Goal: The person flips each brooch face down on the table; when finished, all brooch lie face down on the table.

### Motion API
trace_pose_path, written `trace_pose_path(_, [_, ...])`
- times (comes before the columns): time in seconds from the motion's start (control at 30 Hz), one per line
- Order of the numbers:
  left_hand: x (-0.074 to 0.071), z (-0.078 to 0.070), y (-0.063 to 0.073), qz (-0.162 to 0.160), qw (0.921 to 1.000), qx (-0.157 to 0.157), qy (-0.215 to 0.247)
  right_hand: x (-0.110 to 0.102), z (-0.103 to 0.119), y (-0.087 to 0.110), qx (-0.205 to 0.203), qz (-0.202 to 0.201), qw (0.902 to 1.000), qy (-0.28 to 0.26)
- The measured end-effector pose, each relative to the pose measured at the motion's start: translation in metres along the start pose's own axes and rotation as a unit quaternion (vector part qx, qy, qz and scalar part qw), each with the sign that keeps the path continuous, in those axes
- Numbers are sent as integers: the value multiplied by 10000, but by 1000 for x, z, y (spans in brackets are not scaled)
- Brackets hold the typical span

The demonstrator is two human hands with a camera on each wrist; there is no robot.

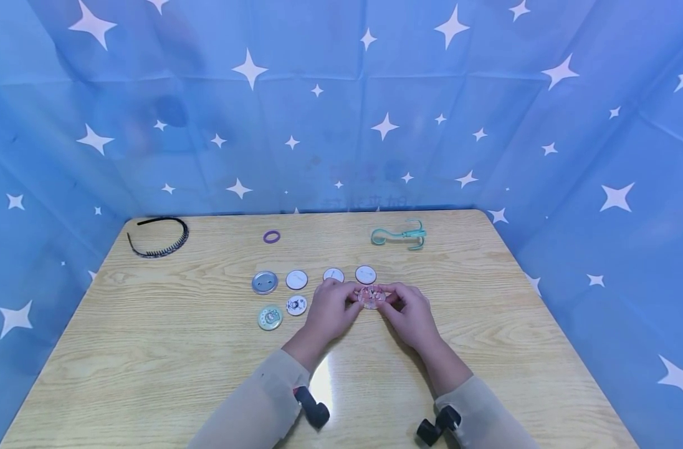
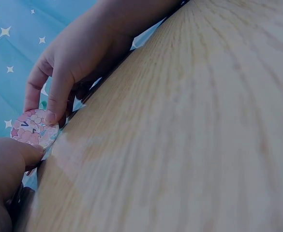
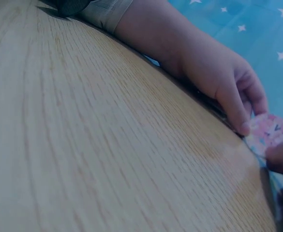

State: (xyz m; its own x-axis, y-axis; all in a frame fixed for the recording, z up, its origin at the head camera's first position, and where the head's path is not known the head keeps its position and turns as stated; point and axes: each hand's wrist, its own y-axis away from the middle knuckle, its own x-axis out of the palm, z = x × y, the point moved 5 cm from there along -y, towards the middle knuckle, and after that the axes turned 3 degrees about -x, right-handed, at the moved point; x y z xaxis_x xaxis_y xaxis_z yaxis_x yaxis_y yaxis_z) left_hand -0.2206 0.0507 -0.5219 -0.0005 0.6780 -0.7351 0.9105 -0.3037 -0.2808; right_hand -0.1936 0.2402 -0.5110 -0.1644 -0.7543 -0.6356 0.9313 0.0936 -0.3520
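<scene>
A round pink button badge (image 1: 371, 297) with a printed picture is held up between both hands, its face toward the head camera. My left hand (image 1: 333, 308) pinches its left edge between thumb and fingers. On the opposite edge, the right hand (image 1: 410, 313) pinches it the same way. The left wrist view shows the badge (image 2: 32, 129) tilted up, with the right thumb on its face. In the right wrist view the badge (image 3: 271, 130) is partly covered by the left hand (image 3: 282, 157).
Face-down badges lie behind the hands: a silver-blue one (image 1: 265, 282) and white-backed ones (image 1: 296, 279), (image 1: 366, 274). Face up at left are a green badge (image 1: 270, 317) and a white badge (image 1: 296, 305). Farther back are a headband (image 1: 167, 249), purple ring (image 1: 271, 237) and teal hooked item (image 1: 400, 234).
</scene>
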Motion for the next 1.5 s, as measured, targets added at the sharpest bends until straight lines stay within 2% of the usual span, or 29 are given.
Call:
trace_pose_path(0.23, [1,0,1,-89,9999,125,-28,0,1,0,-160,-69,9998,-64])
trace_pose_path(0.57, [-2,-3,0,-279,9988,406,-9,0,3,1,-111,-36,9999,-121])
trace_pose_path(0.9, [-2,-2,0,-140,9990,389,-179,2,-2,1,8,-72,9999,91])
trace_pose_path(1.1, [-2,-3,0,-123,9991,413,-9,1,0,1,-215,-130,9992,316])
trace_pose_path(1.3, [-4,-4,1,-109,9995,294,60,-1,4,1,-449,-184,9979,418])
trace_pose_path(1.5, [-4,-5,2,-46,9997,224,60,0,4,2,-474,-116,9978,451])
